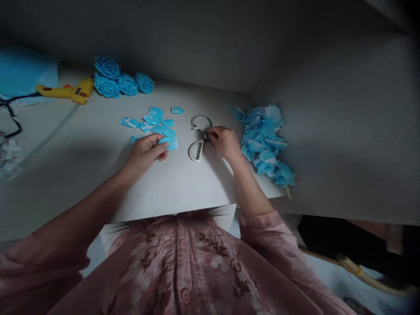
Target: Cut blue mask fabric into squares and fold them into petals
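A blue paper heap (pixel 264 140) lay right of the scissors (pixel 205 136); 4 paper roses (pixel 108 85), beyond and left. The right hand (pixel 226 141), fingers bunched, partly hid the scissors; its grip I couldn't tell. Left of them, the left hand (pixel 146 153) pinched a part-covered blue paper piece (pixel 172 143).

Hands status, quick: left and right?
Left hand: closed, pinching a blue piece.
Right hand: fingers bent at the scissors; whether gripping them can't be told.
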